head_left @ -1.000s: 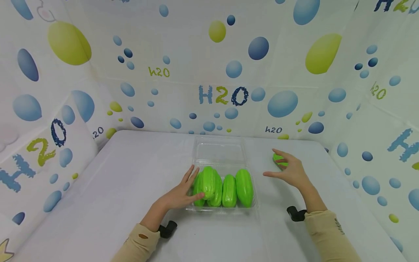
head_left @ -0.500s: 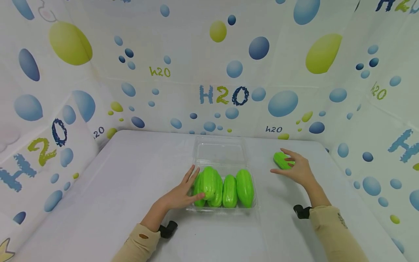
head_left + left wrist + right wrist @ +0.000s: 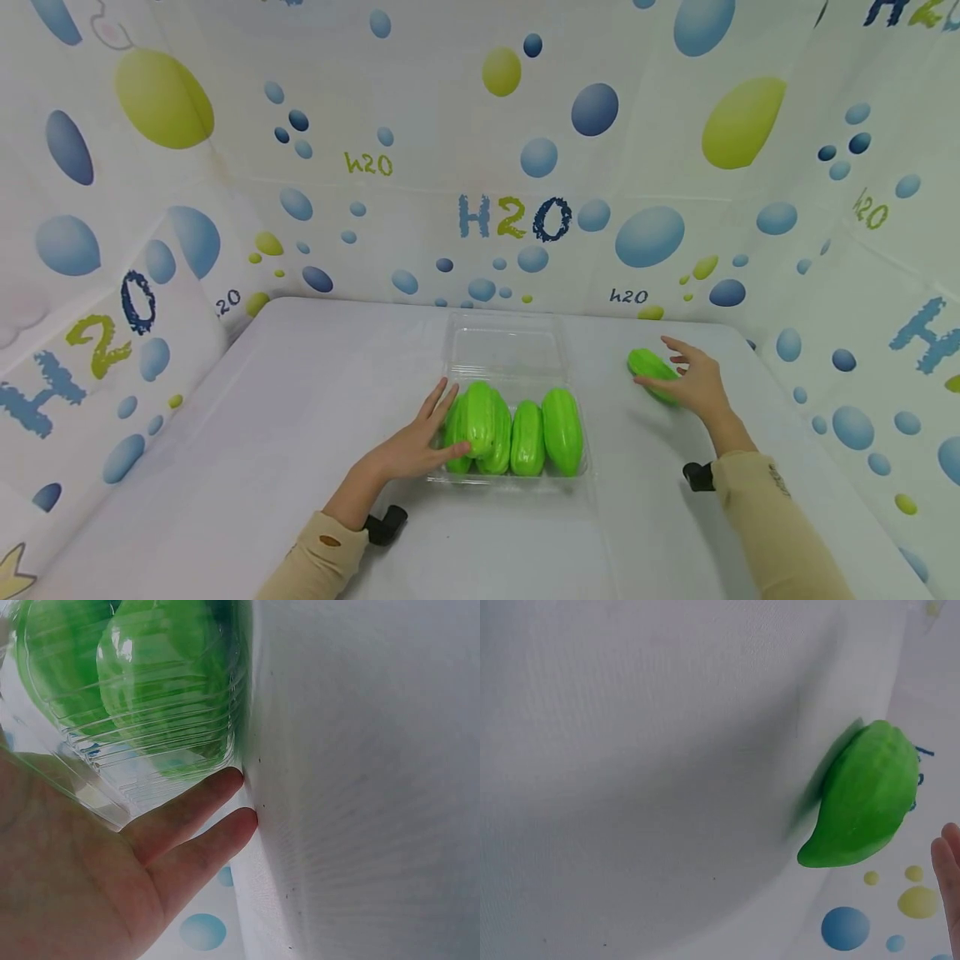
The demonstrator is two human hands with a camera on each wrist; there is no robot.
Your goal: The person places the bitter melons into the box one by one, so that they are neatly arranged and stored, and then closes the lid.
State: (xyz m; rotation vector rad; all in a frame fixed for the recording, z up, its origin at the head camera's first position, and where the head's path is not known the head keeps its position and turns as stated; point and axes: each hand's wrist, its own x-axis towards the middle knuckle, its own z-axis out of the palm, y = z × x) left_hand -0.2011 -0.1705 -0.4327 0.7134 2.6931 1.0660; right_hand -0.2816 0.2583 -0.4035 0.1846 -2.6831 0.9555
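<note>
A clear plastic clamshell box (image 3: 510,479) stands at the table's middle, its lid (image 3: 506,350) laid back. Several glossy, ridged, long green fruits (image 3: 527,437) sit in its base. My left hand (image 3: 408,450) rests at the box's left side with fingers spread; its thumb reaches over the leftmost fruits. In the left wrist view, two straight fingers (image 3: 187,814) lie beside the box wall, tips at the table. One more green fruit (image 3: 866,795) lies on the table to the right. Over it hovers my right hand (image 3: 697,383), thumb and fingers apart, holding nothing.
A white cloth (image 3: 247,450) covers the table. Patterned sheets (image 3: 420,225) with blue and green dots rise behind and at both sides. A black wrist camera (image 3: 386,525) sits on the left wrist and another black camera (image 3: 699,477) on the right.
My right hand has moved to the right over the lone green fruit, and more of that fruit shows now. The left hand and the box have stayed put.
</note>
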